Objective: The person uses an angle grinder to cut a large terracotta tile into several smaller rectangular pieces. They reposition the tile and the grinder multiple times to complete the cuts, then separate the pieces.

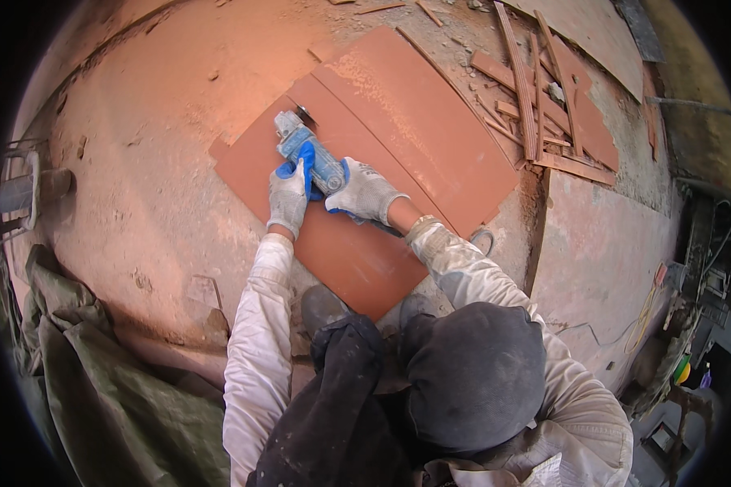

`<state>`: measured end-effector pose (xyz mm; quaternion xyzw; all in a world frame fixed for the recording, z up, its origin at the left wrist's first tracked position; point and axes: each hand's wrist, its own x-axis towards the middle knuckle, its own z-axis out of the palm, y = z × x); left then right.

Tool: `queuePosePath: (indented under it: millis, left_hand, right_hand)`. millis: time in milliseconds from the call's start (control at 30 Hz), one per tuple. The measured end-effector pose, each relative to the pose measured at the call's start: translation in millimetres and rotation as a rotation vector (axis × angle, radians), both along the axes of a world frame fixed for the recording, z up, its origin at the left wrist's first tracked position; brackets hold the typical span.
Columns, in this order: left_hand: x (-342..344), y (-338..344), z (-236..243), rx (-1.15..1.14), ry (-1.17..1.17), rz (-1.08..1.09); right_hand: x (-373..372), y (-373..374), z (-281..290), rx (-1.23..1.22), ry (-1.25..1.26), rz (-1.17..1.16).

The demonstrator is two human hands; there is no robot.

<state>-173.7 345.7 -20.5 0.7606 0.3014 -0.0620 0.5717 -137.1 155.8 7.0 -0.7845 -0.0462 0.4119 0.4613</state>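
Observation:
I hold a blue angle grinder with both gloved hands over a large reddish-brown slab on the ground. My left hand, in a grey glove with blue coating, is closed round the grinder's body near its head. My right hand, gloved alike, wraps round the rear of the body. The dark disc sits at the slab's upper left edge; whether it touches is hard to tell. A straight dark line, a cut or a seam, runs diagonally across the reddish-brown surface.
Orange dust covers the ground beyond the disc. Narrow reddish strips and broken pieces lie at the far right. A dark green tarp is heaped at the near left. A cable lies on the right-hand floor.

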Motion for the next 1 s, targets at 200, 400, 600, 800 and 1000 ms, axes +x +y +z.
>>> queuePosePath:
  millis: [200,400,600,800,1000]
  left_hand:
    - [-4.0,-1.2,-9.1,-0.019,-0.016,0.02]
    - [1.1,6.6,-22.0,0.062,0.061,0.034]
    - [-4.5,1.2,-14.6,-0.073,-0.008,0.04]
    - [-6.0,-3.2,-6.7,-0.122,-0.002,0.055]
    - [-11.6,-10.6,-4.7,-0.063,0.004,0.046]
  right_hand:
    - [-3.6,-4.3,-1.4,0.015,-0.026,0.005]
    - [-1.0,1.4,-2.2,-0.019,-0.12,0.025]
    - [-3.1,-3.9,2.3,0.021,0.005,-0.005]
    - [-7.8,-4.6,-6.2,0.061,-0.01,-0.044]
    - [-13.1,-9.9,-10.7,0.052,-0.016,-0.036]
